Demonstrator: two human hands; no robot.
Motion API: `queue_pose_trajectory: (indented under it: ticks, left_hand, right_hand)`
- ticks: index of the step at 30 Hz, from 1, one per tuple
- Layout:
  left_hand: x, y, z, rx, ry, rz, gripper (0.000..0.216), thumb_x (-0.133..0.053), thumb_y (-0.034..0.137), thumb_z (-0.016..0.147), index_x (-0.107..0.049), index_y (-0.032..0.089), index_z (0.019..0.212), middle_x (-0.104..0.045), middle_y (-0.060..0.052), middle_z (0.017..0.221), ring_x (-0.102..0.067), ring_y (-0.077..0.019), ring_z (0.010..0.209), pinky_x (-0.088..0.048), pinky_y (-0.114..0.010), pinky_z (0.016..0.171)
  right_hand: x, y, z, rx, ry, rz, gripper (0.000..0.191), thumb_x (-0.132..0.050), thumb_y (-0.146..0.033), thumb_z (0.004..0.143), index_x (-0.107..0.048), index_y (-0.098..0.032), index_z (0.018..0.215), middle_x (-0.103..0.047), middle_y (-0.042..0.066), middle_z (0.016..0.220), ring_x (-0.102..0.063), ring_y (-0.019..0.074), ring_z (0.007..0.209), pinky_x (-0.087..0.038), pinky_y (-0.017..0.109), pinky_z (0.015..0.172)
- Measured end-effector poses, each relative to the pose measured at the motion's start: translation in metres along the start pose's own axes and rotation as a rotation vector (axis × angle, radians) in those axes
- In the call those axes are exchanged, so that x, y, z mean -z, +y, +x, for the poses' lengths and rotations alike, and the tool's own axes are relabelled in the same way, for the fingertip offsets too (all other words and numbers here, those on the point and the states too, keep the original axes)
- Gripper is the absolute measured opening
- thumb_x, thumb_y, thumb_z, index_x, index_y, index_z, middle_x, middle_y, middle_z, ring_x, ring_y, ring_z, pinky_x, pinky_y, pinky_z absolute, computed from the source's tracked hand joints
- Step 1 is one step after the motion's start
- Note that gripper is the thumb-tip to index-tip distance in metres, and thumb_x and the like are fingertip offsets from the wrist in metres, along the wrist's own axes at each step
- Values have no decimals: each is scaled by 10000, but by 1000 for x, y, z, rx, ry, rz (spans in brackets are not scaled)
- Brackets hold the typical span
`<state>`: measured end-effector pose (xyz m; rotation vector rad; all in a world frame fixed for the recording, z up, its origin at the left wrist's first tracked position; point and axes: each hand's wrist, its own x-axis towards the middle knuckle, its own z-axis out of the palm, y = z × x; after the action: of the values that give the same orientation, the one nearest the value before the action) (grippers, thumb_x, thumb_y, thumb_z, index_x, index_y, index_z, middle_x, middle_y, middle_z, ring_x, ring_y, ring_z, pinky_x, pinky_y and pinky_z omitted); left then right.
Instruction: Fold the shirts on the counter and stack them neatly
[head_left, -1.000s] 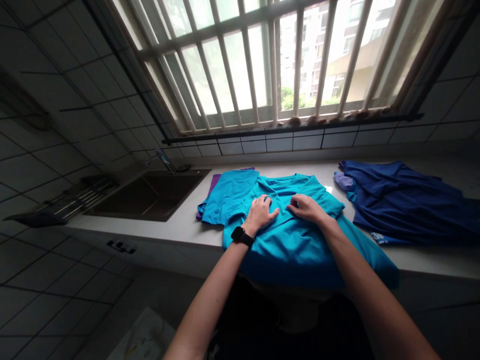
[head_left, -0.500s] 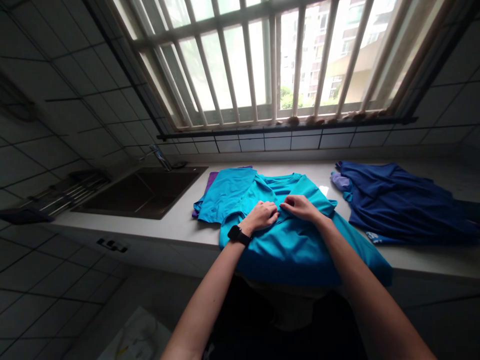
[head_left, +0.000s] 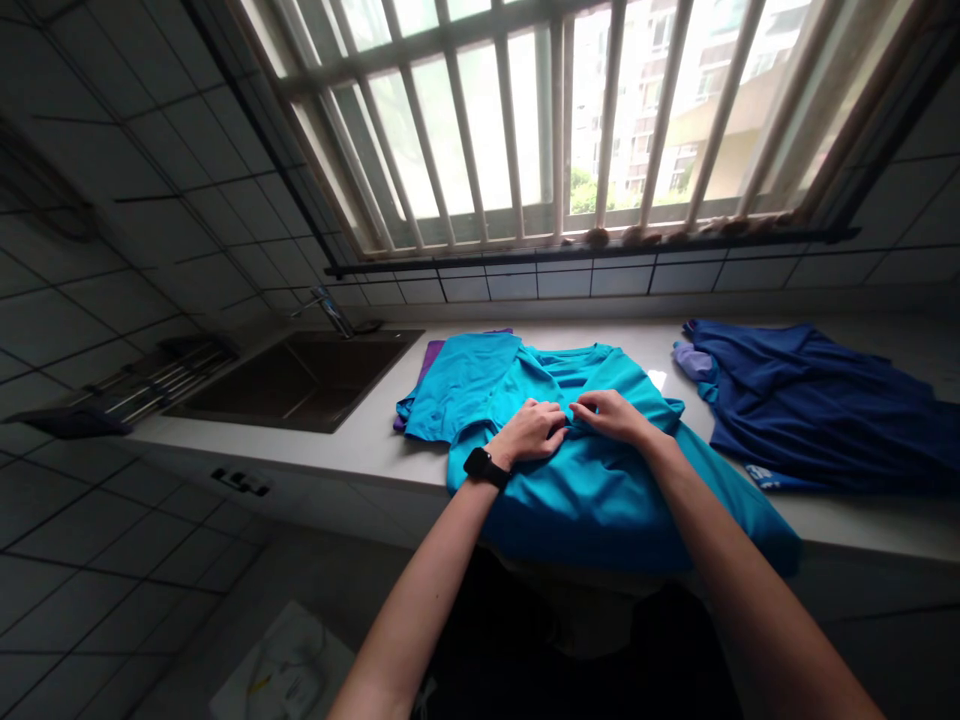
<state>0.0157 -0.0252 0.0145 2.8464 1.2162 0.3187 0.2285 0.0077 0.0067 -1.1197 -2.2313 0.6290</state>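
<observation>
A turquoise shirt [head_left: 585, 510] lies spread on the counter, its lower part hanging over the front edge. My left hand [head_left: 531, 430], with a black watch on the wrist, rests on the middle of the shirt, its fingers curled into the cloth. Close by on the right, my right hand [head_left: 609, 414] pinches the same cloth between thumb and fingers. The fingertips nearly meet, and the exact bit of fabric between them is hard to make out. Against the shirt's left side sits a folded turquoise garment [head_left: 465, 385], with purple cloth [head_left: 429, 358] showing beneath it.
A heap of dark blue clothes [head_left: 817, 410] lies on the right of the white counter [head_left: 390, 450]. To the left are a dark sink [head_left: 300, 380] with a faucet [head_left: 330, 310] and a metal rack [head_left: 169, 380]. A barred window [head_left: 555, 130] is behind.
The view has shifted slightly, moving the scene a little to the right. My left hand has turned slightly, its thumb now showing more; both hands stay on the shirt.
</observation>
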Motion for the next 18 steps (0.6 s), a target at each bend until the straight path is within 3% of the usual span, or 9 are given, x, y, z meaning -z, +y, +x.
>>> queue_pose_trajectory:
  ticks: [7,14,18]
  left_hand:
    - [-5,-2,3,159,128,-44,301,-381,324,1075,-619,179,960,-685,-66,908,-632,-208,837,-454,-362,886]
    - [-1,-1,-1,42,93,-142,213,-648,390,941,-608,189,882,-705,-25,882,-621,-179,797,-423,-338,836]
    - [-3,-1,-3,20,121,-162,170,-656,352,924,-638,184,939,-700,-17,869,-613,-167,774,-414,-328,816]
  right_hand:
    - [6,-7,-1,-71,101,16,389,-458,-395,1002,-665,-205,733,-738,42,686,-653,175,657,-441,269,687]
    - [4,-2,0,-46,73,-59,429,-485,-387,991,-641,-192,643,-700,37,653,-589,152,614,-386,269,631]
    - [2,2,0,44,12,-121,332,-577,-344,931,-674,-174,664,-664,28,656,-550,146,625,-354,273,609]
